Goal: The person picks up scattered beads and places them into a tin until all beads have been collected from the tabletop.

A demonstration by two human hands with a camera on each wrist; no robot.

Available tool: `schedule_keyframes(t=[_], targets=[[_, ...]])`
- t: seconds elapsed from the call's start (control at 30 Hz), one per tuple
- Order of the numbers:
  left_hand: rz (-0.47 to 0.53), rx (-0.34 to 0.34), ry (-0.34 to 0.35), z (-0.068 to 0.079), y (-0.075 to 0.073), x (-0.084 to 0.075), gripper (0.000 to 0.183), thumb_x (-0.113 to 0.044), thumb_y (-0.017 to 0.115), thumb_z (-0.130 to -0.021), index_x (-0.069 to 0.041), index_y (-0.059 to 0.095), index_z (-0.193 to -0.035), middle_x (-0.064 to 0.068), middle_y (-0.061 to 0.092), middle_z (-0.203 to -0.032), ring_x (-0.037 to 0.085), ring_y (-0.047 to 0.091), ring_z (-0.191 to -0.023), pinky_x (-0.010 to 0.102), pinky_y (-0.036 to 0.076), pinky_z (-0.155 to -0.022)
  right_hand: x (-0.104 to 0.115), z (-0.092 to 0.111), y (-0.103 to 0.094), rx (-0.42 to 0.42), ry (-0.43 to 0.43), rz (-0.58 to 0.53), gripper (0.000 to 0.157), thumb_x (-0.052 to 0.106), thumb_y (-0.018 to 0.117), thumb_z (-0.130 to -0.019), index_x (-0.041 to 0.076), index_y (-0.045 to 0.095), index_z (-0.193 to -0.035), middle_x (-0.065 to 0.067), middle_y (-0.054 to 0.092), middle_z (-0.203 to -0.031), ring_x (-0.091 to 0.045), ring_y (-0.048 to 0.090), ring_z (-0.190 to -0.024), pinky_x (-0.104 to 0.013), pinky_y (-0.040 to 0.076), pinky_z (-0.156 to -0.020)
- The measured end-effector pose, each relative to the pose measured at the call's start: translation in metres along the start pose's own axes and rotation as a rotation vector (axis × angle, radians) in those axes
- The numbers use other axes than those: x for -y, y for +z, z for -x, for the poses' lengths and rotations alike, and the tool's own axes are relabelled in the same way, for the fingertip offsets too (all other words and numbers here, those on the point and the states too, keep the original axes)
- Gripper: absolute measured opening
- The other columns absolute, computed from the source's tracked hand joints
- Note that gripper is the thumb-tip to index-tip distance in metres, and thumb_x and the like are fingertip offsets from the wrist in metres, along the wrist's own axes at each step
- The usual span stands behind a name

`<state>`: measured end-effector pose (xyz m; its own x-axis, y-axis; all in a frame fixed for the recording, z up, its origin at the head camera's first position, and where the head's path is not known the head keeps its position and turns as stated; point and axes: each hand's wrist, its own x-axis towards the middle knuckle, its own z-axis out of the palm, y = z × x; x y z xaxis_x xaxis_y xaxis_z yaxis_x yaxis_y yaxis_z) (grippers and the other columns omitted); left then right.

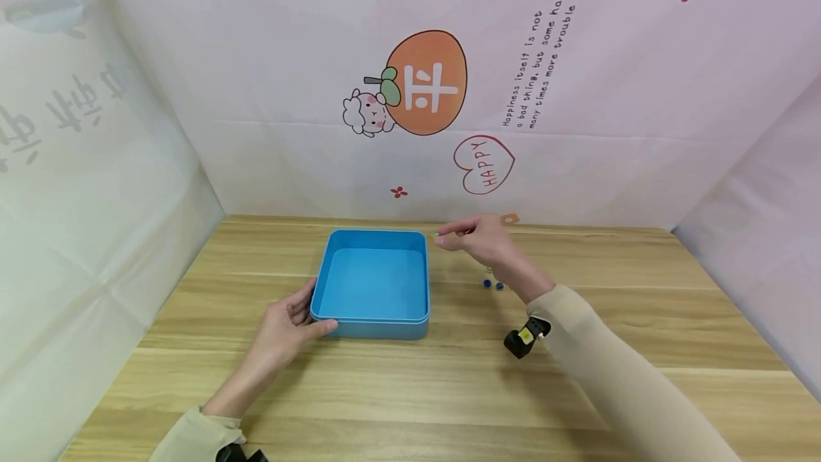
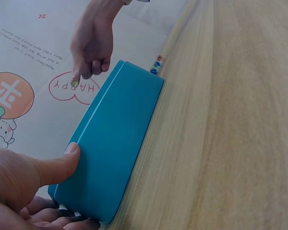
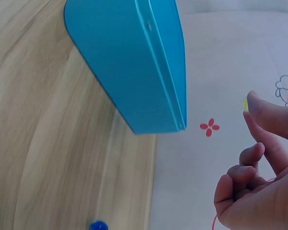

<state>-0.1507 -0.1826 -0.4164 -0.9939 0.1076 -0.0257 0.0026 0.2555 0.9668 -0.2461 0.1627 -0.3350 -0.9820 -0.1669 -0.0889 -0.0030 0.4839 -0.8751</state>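
Observation:
A blue square box (image 1: 372, 284) with an open top sits on the wooden table, its inside bare. At its near left corner my left hand (image 1: 282, 330) grips the wall, thumb on the front side and fingers around the left. My right hand (image 1: 487, 244) is raised just past the box's far right corner. Between its thumb and index finger it pinches a small yellowish marble (image 3: 246, 104), mostly covered by the fingertips. Beneath the right wrist, blue marbles (image 1: 487, 283) lie on the table, partly hidden by the arm; the left wrist view shows several coloured marbles (image 2: 157, 64) there.
The wooden table (image 1: 398, 405) runs back to a white printed cloth (image 1: 288, 170) that stands as a wall behind it. More pale cloth closes off the left and right sides. A black wrist camera (image 1: 522, 339) hangs below the right sleeve.

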Motion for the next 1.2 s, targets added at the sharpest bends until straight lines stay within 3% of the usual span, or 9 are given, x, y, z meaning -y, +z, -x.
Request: schedule_keyframes(t=[0.57,1.2], targets=[[-0.014,-0.004,-0.02,0.0,0.0,0.0,0.089,-0.006,0.084,-0.092,0.002,0.032,-0.163,0.026,0.032,-0.163,0.039,0.041,-0.145,0.04,0.046,-0.108,0.015,-0.013,0.037,0.024,-0.056,-0.041,0.025,0.024,0.083,-0.094,0.01,0.083,-0.115,-0.009,0.069,-0.134,-0.03,0.056,-0.123,-0.053,0.048,-0.107],[-0.017,-0.003,-0.024,0.0,-0.001,-0.002,0.088,-0.006,0.084,-0.092,0.003,0.032,-0.163,0.026,0.033,-0.163,0.04,0.041,-0.145,0.042,0.047,-0.108,0.027,-0.03,0.078,0.041,-0.088,-0.052,0.016,0.02,0.086,-0.092,0.011,0.085,-0.105,-0.006,0.071,-0.13,-0.029,0.055,-0.129,-0.057,0.041,-0.114]])
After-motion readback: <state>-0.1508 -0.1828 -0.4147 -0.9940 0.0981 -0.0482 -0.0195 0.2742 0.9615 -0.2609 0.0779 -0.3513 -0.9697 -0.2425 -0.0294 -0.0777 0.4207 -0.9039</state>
